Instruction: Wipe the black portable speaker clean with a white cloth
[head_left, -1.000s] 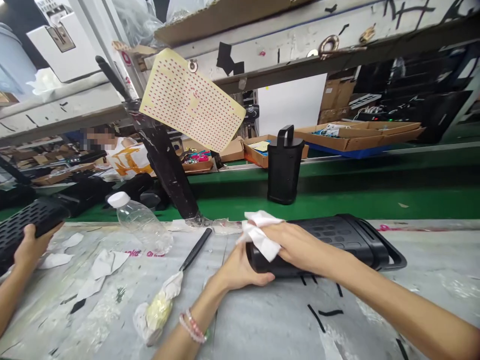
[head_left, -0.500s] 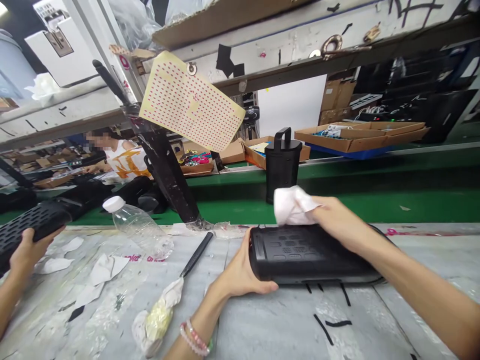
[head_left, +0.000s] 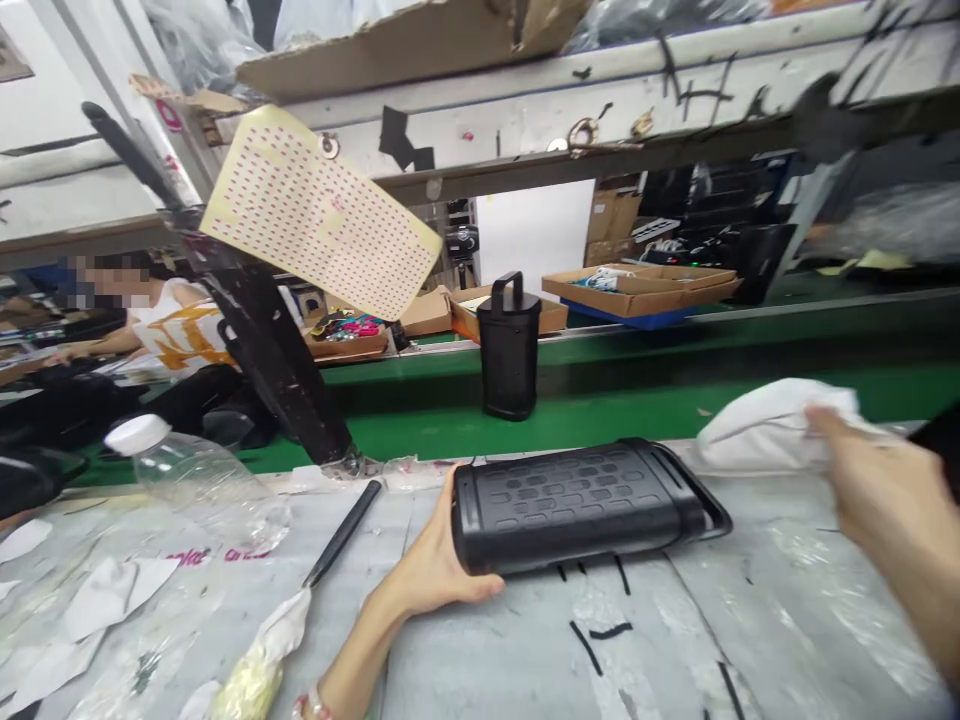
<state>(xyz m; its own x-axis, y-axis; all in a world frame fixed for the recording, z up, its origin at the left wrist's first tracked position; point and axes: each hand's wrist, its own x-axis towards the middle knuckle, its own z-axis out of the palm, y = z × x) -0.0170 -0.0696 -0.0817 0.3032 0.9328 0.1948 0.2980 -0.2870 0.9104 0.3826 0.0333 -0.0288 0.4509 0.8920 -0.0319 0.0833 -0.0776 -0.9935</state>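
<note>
On the pale bench (head_left: 465,660), as the head view is showing it, a black housing (head_left: 570,500) with a ribbed-looking, patterned top is lying on its side, its loop handle pointing right. The left hand (head_left: 431,570) is grasping the plain end, its thumb pressing along the near lower edge (most of the other fingers are hiding behind that end). Near the handle end, the right hand (head_left: 885,490) is pinching a bunched white cloth (head_left: 780,425), which is hanging clear of the patterned top; both are blurring slightly. The step in hand, as I am judging it, is steadying the housing while the cloth is off its top; bringing the two together would be calling for a leftward reach, the left grip staying firm. To the left, a black-handled tool (head_left: 345,530) with a wrapped end is resting near a clear bottle (head_left: 202,485) and some white scraps (head_left: 105,600), while short black strips (head_left: 585,648) are sticking to the bench in front. Beyond, a second housing (head_left: 510,360) is standing upright on the green surface (head_left: 412,410), and another person (head_left: 172,300) is working at far left.
</note>
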